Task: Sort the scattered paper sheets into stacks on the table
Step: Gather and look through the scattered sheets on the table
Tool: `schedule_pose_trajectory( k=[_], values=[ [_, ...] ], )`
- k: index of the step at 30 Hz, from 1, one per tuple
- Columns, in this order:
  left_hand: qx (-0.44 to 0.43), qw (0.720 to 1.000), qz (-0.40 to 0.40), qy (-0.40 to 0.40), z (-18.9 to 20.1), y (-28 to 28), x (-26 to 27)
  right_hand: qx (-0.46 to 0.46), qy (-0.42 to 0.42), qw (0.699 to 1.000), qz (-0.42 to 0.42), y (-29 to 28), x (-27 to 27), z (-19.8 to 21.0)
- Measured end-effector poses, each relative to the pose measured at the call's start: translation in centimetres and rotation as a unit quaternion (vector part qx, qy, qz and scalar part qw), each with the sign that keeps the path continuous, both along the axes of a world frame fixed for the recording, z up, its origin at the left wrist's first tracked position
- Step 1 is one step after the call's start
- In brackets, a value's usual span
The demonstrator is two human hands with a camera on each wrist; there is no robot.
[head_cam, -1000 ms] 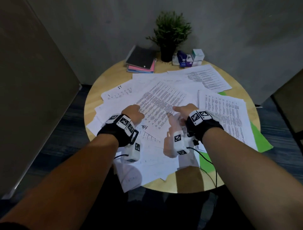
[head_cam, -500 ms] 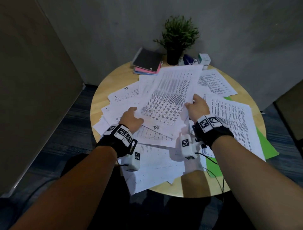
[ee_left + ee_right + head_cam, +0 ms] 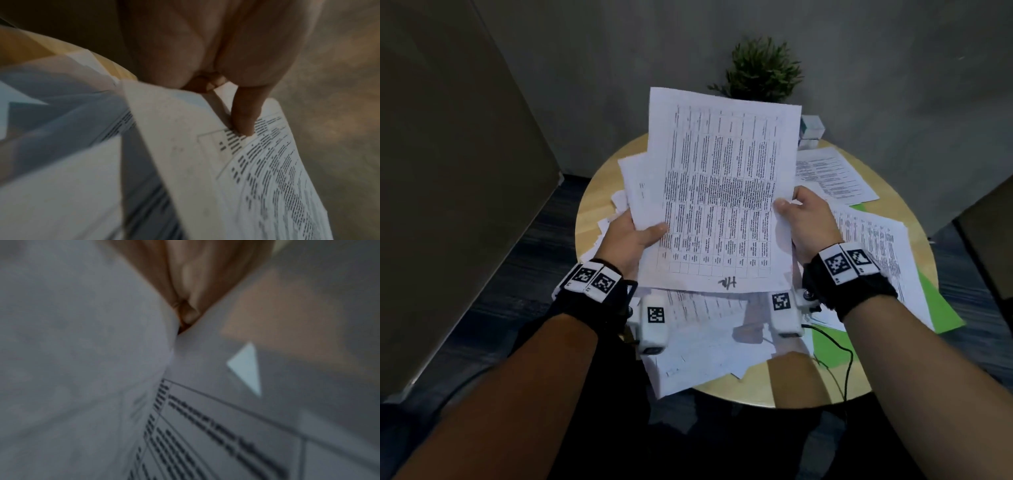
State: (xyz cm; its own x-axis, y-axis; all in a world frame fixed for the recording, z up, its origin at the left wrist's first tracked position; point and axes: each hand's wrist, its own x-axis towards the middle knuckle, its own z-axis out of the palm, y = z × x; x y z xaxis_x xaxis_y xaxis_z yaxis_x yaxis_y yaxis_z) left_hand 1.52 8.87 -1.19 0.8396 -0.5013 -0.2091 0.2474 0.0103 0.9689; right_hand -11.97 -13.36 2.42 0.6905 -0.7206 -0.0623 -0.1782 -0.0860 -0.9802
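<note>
Both hands hold a white printed sheet (image 3: 722, 192) with a table of text up above the round wooden table (image 3: 599, 192), tilted toward me. My left hand (image 3: 635, 233) pinches its left edge, thumb on the printed face; another sheet sits behind it on that side. My right hand (image 3: 803, 219) pinches the right edge, thumb on top. The left wrist view shows the thumb (image 3: 244, 116) pressed on the printed sheet (image 3: 257, 170). In the right wrist view the printed sheet (image 3: 205, 426) fills the picture, blurred, and the right hand (image 3: 191, 288) shows only as skin at the top. Scattered paper sheets (image 3: 705, 342) cover the table below.
A potted plant (image 3: 760, 68) and small boxes (image 3: 811, 130) stand at the table's far edge. More printed sheets (image 3: 835, 174) lie at the right over a green sheet (image 3: 941, 308). A cable (image 3: 842, 359) runs off the front edge. A dark panel stands at the left.
Both hands have lifted the printed sheet off the pile, raising and tilting it toward me, so that it hides the notebooks at the back of the table.
</note>
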Motion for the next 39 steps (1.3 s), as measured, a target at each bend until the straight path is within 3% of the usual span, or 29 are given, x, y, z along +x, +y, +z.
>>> schedule_pose_trajectory(
  k=[4,7,10,12,14,16,17,23,27,30,39],
  values=[
    [0.02,0.999,0.043,-0.003,-0.3,0.9,-0.1,0.022,0.028,0.998,0.043,0.5,0.8,-0.5],
    [0.078,0.989,0.106,-0.063,-0.1,1.7,0.4,0.05,0.074,0.994,0.056,0.6,1.0,-1.1],
    [0.092,0.98,0.149,-0.098,-0.3,3.1,0.9,-0.021,0.188,0.979,0.071,0.0,0.5,-2.1],
    [0.1,0.976,0.166,-0.103,-0.4,3.8,1.0,-0.13,0.293,0.943,0.09,-0.2,0.3,-3.0],
    [0.099,0.975,0.174,-0.098,-0.4,4.2,1.0,-0.22,0.393,0.888,0.094,0.5,0.4,-4.0],
    [0.093,0.976,0.173,-0.097,-0.4,4.5,1.1,-0.251,0.457,0.851,0.066,1.6,0.6,-5.0],
    [0.092,0.976,0.172,-0.097,-0.4,4.6,1.1,-0.246,0.469,0.847,0.051,2.0,0.6,-5.4],
    [0.096,0.978,0.163,-0.083,-0.8,4.9,1.6,-0.219,0.379,0.899,0.02,2.0,0.5,-5.8],
    [0.087,0.984,0.139,-0.068,-0.6,4.7,1.3,-0.209,0.327,0.921,0.034,0.5,-0.2,-4.4],
    [0.085,0.987,0.123,-0.056,-0.6,4.5,1.0,-0.177,0.305,0.936,-0.004,-0.4,-0.8,-2.7],
    [0.08,0.991,0.097,-0.052,-0.5,4.0,0.6,-0.221,0.346,0.912,-0.006,-2.6,-2.3,-1.3]
  ],
)
